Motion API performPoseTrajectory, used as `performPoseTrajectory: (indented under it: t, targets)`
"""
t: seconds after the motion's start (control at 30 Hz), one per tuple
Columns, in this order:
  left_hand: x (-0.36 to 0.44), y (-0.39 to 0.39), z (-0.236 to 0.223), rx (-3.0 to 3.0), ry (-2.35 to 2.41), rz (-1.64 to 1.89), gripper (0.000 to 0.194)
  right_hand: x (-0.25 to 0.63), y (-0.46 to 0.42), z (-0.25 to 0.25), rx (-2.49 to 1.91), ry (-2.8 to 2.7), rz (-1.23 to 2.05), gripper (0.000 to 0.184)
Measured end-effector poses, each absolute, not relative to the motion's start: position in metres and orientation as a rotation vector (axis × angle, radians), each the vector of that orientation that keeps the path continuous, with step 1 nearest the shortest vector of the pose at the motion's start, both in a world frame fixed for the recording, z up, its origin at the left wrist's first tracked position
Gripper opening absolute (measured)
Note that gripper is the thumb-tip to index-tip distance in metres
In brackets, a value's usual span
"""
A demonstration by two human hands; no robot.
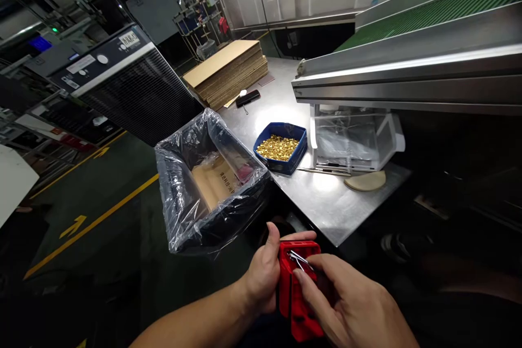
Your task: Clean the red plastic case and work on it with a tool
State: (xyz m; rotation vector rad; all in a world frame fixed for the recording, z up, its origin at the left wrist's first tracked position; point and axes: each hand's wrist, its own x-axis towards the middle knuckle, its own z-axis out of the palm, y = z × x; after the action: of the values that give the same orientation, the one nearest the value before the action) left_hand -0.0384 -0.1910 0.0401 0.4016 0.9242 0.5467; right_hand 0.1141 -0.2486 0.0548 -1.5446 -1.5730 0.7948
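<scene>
My left hand grips a red plastic part from its left side, thumb up along the edge. My right hand pinches thin metal tweezers whose tips touch the top of the red part. Both hands are low in the view, just in front of the steel table's corner. A blue tray filled with small gold-coloured pieces sits on the steel table beyond the hands.
A cardboard box lined with a clear plastic bag stands left of the table. Flat cardboard sheets and a black phone lie at the table's far end. A conveyor overhangs a clear plastic chute. A tan disc lies nearby.
</scene>
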Motion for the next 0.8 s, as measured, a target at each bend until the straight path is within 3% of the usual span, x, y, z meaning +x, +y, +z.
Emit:
performPoseTrajectory:
  t: [0.5, 0.6, 0.8]
  targets:
    - [-0.034, -0.193, 0.048, 0.463, 0.947, 0.478, 0.094, 0.128, -0.249, 0.054, -1.432, -1.42, 1.144, 0.019]
    - [-0.035, -0.193, 0.047, 0.381, 0.929, 0.449, 0.092, 0.137, -0.251, 0.053, -1.406, -1.454, 0.948, 0.011]
    - [-0.034, -0.192, 0.053, 0.208, 0.819, 0.423, 0.087, 0.15, -0.247, 0.054, -1.316, -1.859, 0.554, 0.019]
